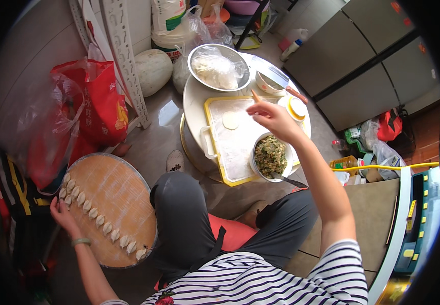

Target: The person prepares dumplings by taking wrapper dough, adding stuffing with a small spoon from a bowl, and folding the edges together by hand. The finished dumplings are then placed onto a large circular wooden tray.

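My left hand [66, 218] is at the left rim of a round wooden board [117, 198], its fingertips beside the end of a row of dumplings [87, 206]. Whether it pinches a dumpling or only touches the rim is unclear. Over a floured, yellow-edged tray [235, 152], my right hand [271, 117] has its fingers bent. The tapered end of a wooden rolling pin [255, 95] shows just beyond those fingers; the hand hides the rest, so I cannot tell if it is gripped. One round dough wrapper [230, 120] lies flat on the tray. A bowl of chopped filling [270, 155] holds a dark-handled utensil [288, 180].
On the round table [193, 99] are a metal colander [244, 82] with a plastic bag, a cleaver [277, 74], a patterned bowl [267, 84] and a white-and-yellow container [295, 107]. Red bags [102, 99] stand left; a large melon [153, 72] lies behind. A cabinet [351, 213] is right.
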Tool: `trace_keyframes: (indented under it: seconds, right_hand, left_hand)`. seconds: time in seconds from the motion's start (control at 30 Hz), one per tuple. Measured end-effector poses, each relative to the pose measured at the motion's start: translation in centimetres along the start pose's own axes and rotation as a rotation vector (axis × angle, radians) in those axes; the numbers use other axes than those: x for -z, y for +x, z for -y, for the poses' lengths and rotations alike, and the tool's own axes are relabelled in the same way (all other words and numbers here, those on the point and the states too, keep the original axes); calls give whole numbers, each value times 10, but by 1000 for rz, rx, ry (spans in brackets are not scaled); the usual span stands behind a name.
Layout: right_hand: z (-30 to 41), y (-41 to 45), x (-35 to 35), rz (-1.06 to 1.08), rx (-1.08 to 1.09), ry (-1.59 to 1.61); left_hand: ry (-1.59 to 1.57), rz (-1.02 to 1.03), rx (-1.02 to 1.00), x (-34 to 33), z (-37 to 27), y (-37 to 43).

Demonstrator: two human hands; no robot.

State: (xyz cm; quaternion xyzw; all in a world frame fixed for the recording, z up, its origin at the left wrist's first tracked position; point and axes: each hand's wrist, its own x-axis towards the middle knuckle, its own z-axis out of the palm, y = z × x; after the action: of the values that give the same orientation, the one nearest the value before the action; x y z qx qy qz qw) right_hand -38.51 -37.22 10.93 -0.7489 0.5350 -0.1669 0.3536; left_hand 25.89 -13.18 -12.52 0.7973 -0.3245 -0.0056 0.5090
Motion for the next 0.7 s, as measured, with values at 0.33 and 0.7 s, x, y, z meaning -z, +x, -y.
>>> trace_keyframes:
  seconds: [0.33, 0.7]
  right_hand:
    - [-68, 111, -61, 146, 53, -467]
    - [-53, 104, -57, 164, -53, -500]
  left_hand:
    - [-458, 249, -86, -40, -261, -49]
    - [-759, 556, -209, -90, -398, -86]
